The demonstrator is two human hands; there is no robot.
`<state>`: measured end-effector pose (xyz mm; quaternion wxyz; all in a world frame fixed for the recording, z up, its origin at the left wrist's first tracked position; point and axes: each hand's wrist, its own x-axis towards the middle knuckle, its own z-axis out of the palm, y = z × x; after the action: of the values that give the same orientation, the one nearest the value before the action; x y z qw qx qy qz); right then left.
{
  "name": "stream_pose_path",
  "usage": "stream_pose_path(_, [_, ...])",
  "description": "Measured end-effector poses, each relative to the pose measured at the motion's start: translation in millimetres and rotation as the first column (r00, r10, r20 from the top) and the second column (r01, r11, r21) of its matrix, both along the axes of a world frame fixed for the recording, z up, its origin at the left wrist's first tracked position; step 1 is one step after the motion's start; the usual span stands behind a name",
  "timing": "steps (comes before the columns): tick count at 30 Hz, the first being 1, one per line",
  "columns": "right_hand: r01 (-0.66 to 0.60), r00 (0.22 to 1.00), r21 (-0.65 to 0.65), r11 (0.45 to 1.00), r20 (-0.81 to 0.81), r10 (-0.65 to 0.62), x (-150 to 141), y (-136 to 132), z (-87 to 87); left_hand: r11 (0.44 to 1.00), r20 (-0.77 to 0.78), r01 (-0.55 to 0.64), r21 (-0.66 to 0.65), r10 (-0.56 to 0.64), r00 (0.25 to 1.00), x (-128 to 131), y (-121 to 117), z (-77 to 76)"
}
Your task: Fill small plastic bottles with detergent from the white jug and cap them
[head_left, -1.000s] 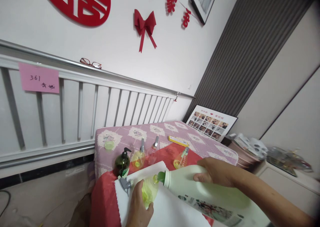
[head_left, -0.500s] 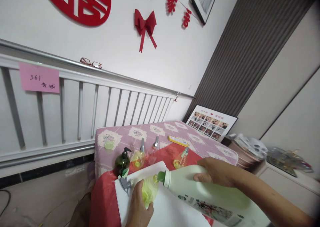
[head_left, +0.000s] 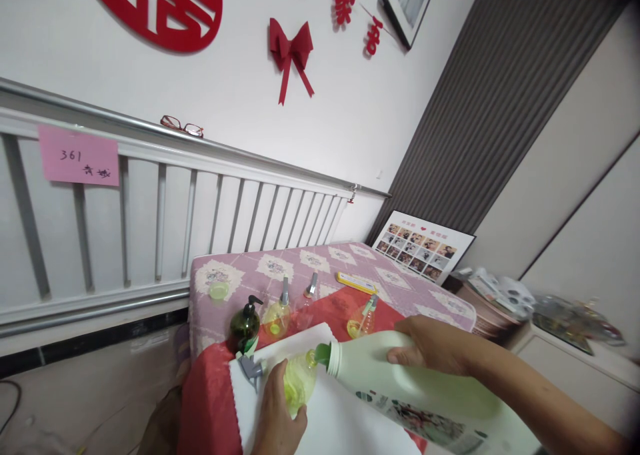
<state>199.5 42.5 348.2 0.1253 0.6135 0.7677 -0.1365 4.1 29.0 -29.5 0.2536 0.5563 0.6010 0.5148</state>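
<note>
My right hand (head_left: 435, 345) grips a big white jug (head_left: 400, 388) with a green spout, tipped on its side. The spout touches the mouth of a small clear bottle (head_left: 297, 378) with yellow-green liquid inside. My left hand (head_left: 277, 411) is wrapped around that small bottle, which rests on a white cloth (head_left: 345, 428). A grey spray head (head_left: 250, 367) lies on the cloth just left of my left hand.
A dark green pump bottle (head_left: 245, 327), two round yellow spray bottles (head_left: 277, 316) (head_left: 363, 319), a clear bottle (head_left: 305, 308), a green cap (head_left: 219, 290) and a yellow bar (head_left: 356, 282) sit on the pink tablecloth (head_left: 320, 263). A white railing (head_left: 165, 221) and a photo board (head_left: 423, 245) stand behind.
</note>
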Motion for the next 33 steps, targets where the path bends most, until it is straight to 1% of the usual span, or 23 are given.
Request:
stream_pose_path(9, [-0.007, 0.999, -0.010, 1.000, -0.034, 0.007, 1.7, 1.2, -1.2, 0.999, 0.013, 0.032, -0.018, -0.032, 0.999, -1.4, 1.0, -0.4])
stream_pose_path(22, [-0.004, 1.000, -0.013, 1.000, -0.012, 0.004, 1.7, 1.1, -1.0, 1.000, 0.034, 0.007, -0.004, -0.007, 0.999, -1.1, -0.3, 2.1])
stream_pose_path(28, [-0.009, 1.000, -0.002, 1.000, -0.011, 0.009, 5.5, 4.0, -4.9, 1.000, 0.018, 0.003, 0.008, -0.003, 1.000, -0.9, 0.0, 4.0])
stream_pose_path(33, [0.000, 1.000, 0.000, 1.000, -0.017, 0.000, 5.0, 3.6, -3.6, 1.000, 0.009, 0.007, 0.004, -0.007, 1.000, -0.4, -0.5, 3.5])
